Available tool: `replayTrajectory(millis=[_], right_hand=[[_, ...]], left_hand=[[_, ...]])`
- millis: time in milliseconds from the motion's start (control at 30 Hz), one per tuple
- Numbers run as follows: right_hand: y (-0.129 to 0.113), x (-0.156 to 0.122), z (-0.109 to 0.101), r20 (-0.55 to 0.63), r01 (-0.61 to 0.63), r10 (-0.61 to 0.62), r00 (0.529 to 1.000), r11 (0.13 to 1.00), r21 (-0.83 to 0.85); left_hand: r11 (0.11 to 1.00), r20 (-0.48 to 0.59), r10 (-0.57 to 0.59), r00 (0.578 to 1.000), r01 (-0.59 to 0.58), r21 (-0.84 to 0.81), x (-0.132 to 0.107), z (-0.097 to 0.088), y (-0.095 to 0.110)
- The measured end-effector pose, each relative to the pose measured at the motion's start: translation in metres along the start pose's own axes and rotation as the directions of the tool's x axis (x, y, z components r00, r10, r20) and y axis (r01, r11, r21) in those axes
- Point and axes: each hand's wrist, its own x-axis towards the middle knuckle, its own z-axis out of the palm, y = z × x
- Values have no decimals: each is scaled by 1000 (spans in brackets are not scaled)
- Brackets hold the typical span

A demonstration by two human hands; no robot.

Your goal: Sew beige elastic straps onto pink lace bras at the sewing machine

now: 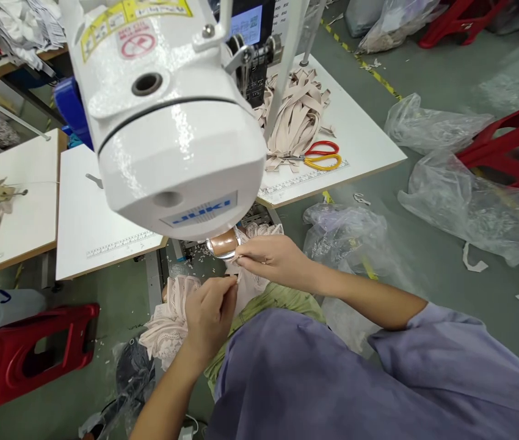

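Note:
Below the head of a white JUKI sewing machine (181, 165), both of my hands work close together. My left hand (210, 315) is closed in a pinch on the edge of pale pink lace fabric (170, 321), which hangs bunched to its left. My right hand (280, 261) is also closed, its fingertips pinching the same fabric just in front of the machine's shiny curved guard (223, 244). More lace shows behind the right fingers. The needle is hidden under the machine head.
Scissors with red and yellow handles (322, 155) lie beside a heap of beige strips (298, 113) on the white table (360, 146). A red stool (65, 336) stands at left, another red seat (511, 143) at right. Clear plastic bags (479, 195) lie on the floor.

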Motion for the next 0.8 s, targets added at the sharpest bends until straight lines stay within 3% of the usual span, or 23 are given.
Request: replayTrajectory(millis=[133,267,533,633,800], right_hand=[[-3,6,-7,162,-18,-2,987,993,118],[-8,10,-14,274,-92,40,961,980,179],[-10,13,-26,368,-156,77,926,970,189],[-11,15,-28,398,-138,64,915,978,159],[-8,13,-28,401,-109,64,914,990,90]], left_hand=[[997,-6,77,997,-77,16,5,-4,6],[998,1,31,1000,-31,50,8,-5,4],[996,43,-84,996,84,-4,11,-4,2],[994,100,-106,989,106,12,16,-6,2],[997,300,-79,951,67,49,25,-9,0]])
